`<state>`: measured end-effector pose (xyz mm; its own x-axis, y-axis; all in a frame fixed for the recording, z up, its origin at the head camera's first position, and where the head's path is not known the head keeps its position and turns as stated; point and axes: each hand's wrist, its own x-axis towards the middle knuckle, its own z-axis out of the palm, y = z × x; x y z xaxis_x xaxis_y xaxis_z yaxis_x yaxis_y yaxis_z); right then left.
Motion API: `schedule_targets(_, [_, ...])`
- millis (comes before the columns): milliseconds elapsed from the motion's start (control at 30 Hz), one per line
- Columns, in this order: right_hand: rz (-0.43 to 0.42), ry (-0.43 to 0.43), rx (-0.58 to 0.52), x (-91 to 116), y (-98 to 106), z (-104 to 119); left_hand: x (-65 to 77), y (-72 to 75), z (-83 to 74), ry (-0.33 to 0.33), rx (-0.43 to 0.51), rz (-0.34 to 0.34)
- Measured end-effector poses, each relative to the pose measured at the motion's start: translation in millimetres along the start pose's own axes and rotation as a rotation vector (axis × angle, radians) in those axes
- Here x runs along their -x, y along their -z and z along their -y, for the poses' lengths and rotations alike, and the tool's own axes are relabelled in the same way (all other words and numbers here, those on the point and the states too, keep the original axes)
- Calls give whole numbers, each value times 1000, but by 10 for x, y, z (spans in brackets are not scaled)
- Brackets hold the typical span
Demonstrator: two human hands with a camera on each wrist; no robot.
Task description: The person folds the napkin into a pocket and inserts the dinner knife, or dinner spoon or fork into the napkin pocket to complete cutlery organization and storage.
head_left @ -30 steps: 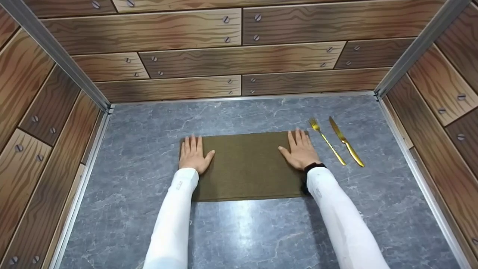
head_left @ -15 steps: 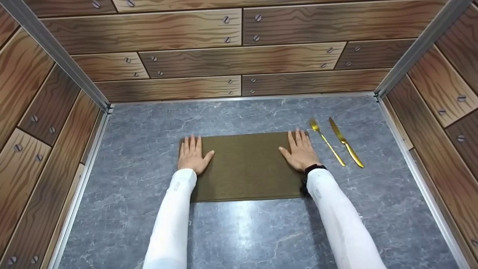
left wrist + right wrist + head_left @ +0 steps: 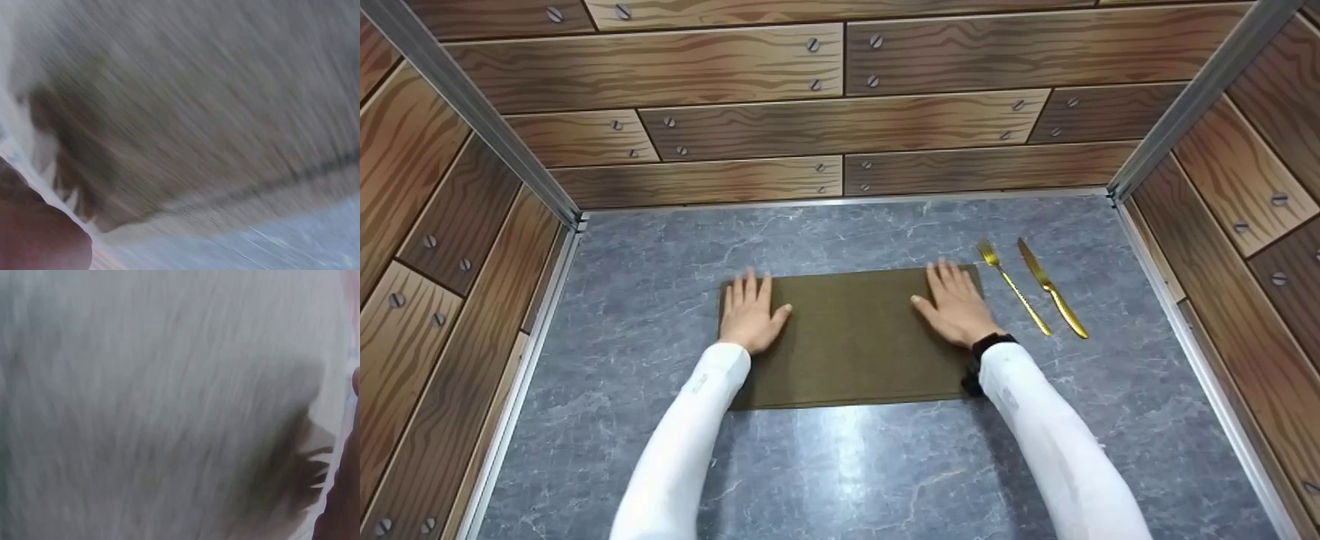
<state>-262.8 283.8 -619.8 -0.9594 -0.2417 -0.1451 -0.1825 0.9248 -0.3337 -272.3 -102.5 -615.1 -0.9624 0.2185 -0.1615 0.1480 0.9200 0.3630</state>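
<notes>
An olive-brown cloth placemat (image 3: 851, 337) lies flat on the grey marbled surface in the head view. My left hand (image 3: 751, 315) rests on its left end, fingers straight, thumb pointing inward. Across from it, my right hand (image 3: 954, 307) is on the right end with its fingers extended, a black band round the wrist. Neither hand grips anything. In the left wrist view the cloth (image 3: 225, 112) and its hem line are blurred, with part of the hand (image 3: 42, 239) at the lower left. Blur also covers the cloth (image 3: 140, 439) in the right wrist view.
To the right of the cloth lie a gold fork (image 3: 1014, 289) and a gold knife (image 3: 1051, 287), side by side and slanted. Wood-patterned walls (image 3: 750, 64) enclose the surface at the back and both sides, with metal strips along their lower edges.
My right hand has slid slightly left, baring the cloth's far right corner. My left forearm has swung outward to the left, while that hand stays near the left end.
</notes>
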Motion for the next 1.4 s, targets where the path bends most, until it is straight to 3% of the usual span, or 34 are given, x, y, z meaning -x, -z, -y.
schedule_targets(133, [39,71,27,118,-23,273,213,-28,-173,-117,-45,-31])
schedule_targets(233, [55,128,33,308,-28,449,445,-64,-201,-188,-84,-22])
schedule_targets(367, [33,186,32,650,-93,405,743,-133,-38,-239,-119,-47])
schedule_targets(533, [27,121,10,999,-167,131,961,-242,212,-250,-59,-77])
schedule_targets(800, [2,159,13,1143,-262,-93,1029,-444,404,-281,-81,-78])
schedule_targets(933, [4,160,11,1166,-282,-133,1038,-453,418,-295,-68,-98])
schedule_targets(1200, [-28,174,27,1199,-297,-178,1043,-426,435,-256,-97,-35])
schedule_targets(1400, [-23,172,13,1201,-287,-175,1034,-445,461,-273,-93,-54])
